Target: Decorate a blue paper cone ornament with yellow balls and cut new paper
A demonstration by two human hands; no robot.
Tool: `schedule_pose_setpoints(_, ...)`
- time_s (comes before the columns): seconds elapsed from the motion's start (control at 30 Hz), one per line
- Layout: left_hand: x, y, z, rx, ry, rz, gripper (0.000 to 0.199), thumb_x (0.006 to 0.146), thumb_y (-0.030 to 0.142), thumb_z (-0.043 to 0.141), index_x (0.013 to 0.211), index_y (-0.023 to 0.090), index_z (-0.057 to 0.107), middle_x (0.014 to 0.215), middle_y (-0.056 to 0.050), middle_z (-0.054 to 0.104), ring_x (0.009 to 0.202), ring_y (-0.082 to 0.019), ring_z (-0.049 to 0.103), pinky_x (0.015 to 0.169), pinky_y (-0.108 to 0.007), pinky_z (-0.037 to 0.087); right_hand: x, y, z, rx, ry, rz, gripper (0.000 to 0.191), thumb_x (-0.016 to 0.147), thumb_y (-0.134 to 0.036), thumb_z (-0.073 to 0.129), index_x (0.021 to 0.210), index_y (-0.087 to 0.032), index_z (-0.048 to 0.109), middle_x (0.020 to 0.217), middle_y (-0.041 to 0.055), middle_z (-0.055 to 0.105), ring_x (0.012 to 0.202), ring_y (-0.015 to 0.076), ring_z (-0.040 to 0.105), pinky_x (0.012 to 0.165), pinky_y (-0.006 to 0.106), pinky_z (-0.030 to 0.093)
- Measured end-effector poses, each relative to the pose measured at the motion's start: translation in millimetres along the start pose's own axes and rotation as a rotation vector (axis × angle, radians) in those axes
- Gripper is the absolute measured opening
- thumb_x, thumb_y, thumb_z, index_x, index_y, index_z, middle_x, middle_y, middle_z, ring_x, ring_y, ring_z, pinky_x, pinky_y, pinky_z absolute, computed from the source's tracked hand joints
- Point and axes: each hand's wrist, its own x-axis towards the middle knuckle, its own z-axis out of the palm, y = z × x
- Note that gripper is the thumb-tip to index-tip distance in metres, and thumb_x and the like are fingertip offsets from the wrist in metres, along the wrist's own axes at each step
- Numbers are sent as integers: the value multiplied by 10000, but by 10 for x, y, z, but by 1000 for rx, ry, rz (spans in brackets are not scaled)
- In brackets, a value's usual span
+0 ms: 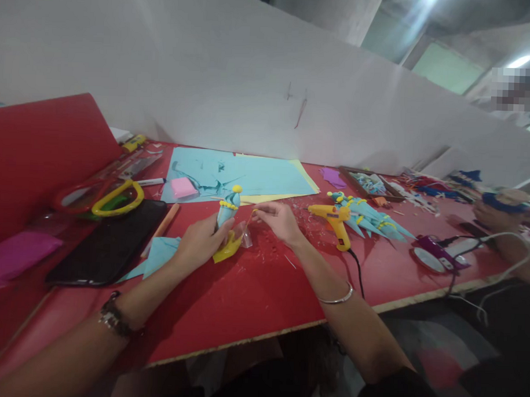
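Observation:
My left hand (pixel 199 241) is closed around a light blue paper cone (pixel 225 215), held upright with a yellow bead-like trim and a yellow ball on top. Just right of it, my right hand (pixel 279 223) pinches with thumb and forefinger. A thin orange-yellow strand seems to hang at those fingertips, too small to make out. Beneath the hands lies a small clear plastic bag (pixel 246 237) beside a yellow piece (pixel 227 249). A yellow glue gun (pixel 339 215) rests to the right of my right hand, close to several similar blue cones (pixel 379 224) with yellow trim.
Blue sheets (pixel 266 176) lie along the wall, with a pink pad (pixel 183 187) on them. At left are a black phone-like slab (pixel 111 242), yellow-handled scissors (pixel 119 199) and blue paper pieces (pixel 161 255). A tray of scraps (pixel 370 183) and a purple device (pixel 443 255) stand right, near another person.

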Motion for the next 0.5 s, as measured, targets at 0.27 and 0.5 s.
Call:
schedule_pose_setpoints(0.27, -2, -5, 3, -45, -2, -11, 418, 803, 497, 265, 560, 203, 434, 562, -7, 559, 566, -174, 529, 529, -257, 310, -74, -120, 66, 201, -54, 31, 148, 661, -285, 618, 659, -160, 539, 552, -22, 616, 463, 88, 583, 461, 199, 447)
schedule_pose_setpoints(0.5, 1, 4, 7, -45, -8, -26, 405, 803, 494, 270, 571, 204, 432, 569, -6, 554, 579, -177, 533, 532, -259, 312, -72, -139, 95, 203, -28, -8, 75, 647, -216, 627, 687, -169, 584, 564, -50, 591, 505, 62, 555, 566, 208, 461)
